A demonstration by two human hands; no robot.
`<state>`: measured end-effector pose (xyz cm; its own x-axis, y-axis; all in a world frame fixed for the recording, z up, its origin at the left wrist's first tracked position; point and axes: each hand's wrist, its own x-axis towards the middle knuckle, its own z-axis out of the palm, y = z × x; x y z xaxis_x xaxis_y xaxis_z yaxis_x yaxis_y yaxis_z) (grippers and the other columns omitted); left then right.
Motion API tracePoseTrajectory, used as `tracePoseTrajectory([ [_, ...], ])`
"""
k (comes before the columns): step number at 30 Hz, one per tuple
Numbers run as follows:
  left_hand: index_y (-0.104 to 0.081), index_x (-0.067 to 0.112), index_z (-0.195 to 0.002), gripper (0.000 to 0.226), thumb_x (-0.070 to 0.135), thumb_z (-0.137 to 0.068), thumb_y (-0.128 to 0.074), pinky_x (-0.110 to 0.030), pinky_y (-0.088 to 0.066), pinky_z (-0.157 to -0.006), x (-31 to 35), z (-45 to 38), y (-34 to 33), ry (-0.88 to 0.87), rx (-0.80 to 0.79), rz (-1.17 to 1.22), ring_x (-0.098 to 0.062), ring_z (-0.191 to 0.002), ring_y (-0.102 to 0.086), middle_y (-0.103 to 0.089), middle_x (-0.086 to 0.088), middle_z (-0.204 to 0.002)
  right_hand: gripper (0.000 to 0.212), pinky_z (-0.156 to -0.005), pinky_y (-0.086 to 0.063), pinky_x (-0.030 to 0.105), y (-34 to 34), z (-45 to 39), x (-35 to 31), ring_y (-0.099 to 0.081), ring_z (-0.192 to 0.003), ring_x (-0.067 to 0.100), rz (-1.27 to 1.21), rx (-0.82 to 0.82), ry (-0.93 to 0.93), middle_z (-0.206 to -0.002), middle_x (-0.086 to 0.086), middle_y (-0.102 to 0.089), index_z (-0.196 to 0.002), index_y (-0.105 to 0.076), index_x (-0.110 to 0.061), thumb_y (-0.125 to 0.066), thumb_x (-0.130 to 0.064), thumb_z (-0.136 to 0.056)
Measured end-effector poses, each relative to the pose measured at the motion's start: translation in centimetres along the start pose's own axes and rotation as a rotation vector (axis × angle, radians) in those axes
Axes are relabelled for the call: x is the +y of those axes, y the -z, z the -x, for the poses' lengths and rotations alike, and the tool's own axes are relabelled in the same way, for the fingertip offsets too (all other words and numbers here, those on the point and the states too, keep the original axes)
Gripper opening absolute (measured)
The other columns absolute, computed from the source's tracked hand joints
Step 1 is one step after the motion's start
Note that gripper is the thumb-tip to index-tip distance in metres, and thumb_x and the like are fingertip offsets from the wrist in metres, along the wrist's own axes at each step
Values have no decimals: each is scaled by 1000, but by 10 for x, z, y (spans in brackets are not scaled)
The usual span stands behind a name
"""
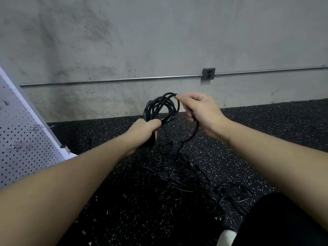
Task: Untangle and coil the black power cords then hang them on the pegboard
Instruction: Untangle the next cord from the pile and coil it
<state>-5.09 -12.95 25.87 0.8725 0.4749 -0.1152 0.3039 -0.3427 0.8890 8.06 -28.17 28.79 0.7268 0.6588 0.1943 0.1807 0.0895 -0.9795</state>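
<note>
A black power cord coil (160,108) of several loops is held up in front of the concrete wall. My left hand (143,132) grips the bottom of the coil in a fist. My right hand (198,110) pinches the cord at the top right of the coil, and a loose strand curves down from it to the floor. Below my hands a tangled pile of black cords (179,176) lies on the speckled floor. The white pegboard (19,139) with small metal hooks leans at the left edge.
The black speckled rubber floor (266,132) meets a grey concrete wall. A metal conduit (115,79) runs along the wall to an outlet box (208,73). My leg in dark trousers and a white shoe toe (227,237) are at the bottom right.
</note>
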Motion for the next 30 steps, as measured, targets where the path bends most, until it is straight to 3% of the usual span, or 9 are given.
tracePoseTrajectory([
  [5, -58, 16, -41, 40, 37, -75, -52, -28, -41, -58, -5, 3, -4, -58, -113, -24, -21, -51, -53, -57, -4, -49, 54, -55, -37, 32, 6, -1, 10, -41, -51, 15, 316, 228, 104, -52, -4, -45, -67, -51, -15, -80, -59, -77],
  [9, -59, 15, -40, 38, 34, -73, -52, -25, -46, -54, -1, 5, -9, -93, -118, 78, -25, -58, -57, -58, -20, -68, 46, -63, -41, 33, -5, -3, 13, -45, -61, 13, 191, 255, 72, -63, -4, -50, -76, -48, -19, -79, -54, -80],
  [13, -63, 16, -49, 31, 31, -75, -55, -39, -53, -66, 6, 7, -17, -92, -200, 162, -28, -75, -53, -56, -20, -79, 60, -90, -58, 56, -20, -5, 18, -74, -80, 24, -111, 207, -109, -103, 4, -68, -98, -41, -25, -82, -59, -71],
  [15, -64, 15, -53, 29, 31, -76, -55, -43, -50, -71, 8, 8, -21, -96, -220, 163, -29, -74, -53, -57, -19, -78, 61, -93, -55, 60, -23, -7, 19, -76, -79, 30, -255, 200, -193, -101, 10, -73, -105, -37, -28, -84, -52, -76],
  [18, -65, 17, -49, 35, 36, -77, -54, -38, -49, -73, 9, 9, -22, -88, -207, 131, -24, -69, -57, -60, -16, -76, 53, -72, -64, 44, -24, -6, 12, -67, -66, 24, -394, 214, -261, -74, 4, -62, -109, -42, -23, -84, -40, -81],
  [21, -60, 17, -46, 40, 42, -77, -52, -28, -41, -62, 9, 10, -17, -96, -158, 57, -14, -52, -52, -56, -5, -55, 64, -40, -44, 23, -25, -5, 9, -46, -44, 9, -418, 225, -324, -54, -7, -44, -130, -49, -16, -85, -37, -81],
  [25, -62, 17, -42, 54, 29, -93, -50, -27, -41, -55, 13, 15, -20, -55, -277, 198, -15, -52, -50, -58, -3, -53, 50, -38, -35, 19, -23, -8, 8, -32, -38, 6, -534, 191, -382, -47, -9, -31, -123, -55, -16, -82, -35, -85],
  [29, -77, 16, -61, 45, 26, -93, -46, -30, -53, -77, 15, 11, -23, -3, -421, 310, -28, -90, -69, -77, -11, -95, 38, -36, -34, 17, -19, -6, 8, -28, -39, 3, -589, 143, -377, -49, -9, -27, -116, -59, -17, -79, -33, -88],
  [30, -74, 15, -61, 38, 29, -86, -50, -30, -53, -74, 15, 12, -24, 12, -423, 320, -28, -88, -68, -76, -12, -94, 37, -37, -34, 17, -19, -6, 8, -28, -39, 3, -584, 141, -370, -49, -9, -28, -117, -59, -17, -78, -34, -89],
])
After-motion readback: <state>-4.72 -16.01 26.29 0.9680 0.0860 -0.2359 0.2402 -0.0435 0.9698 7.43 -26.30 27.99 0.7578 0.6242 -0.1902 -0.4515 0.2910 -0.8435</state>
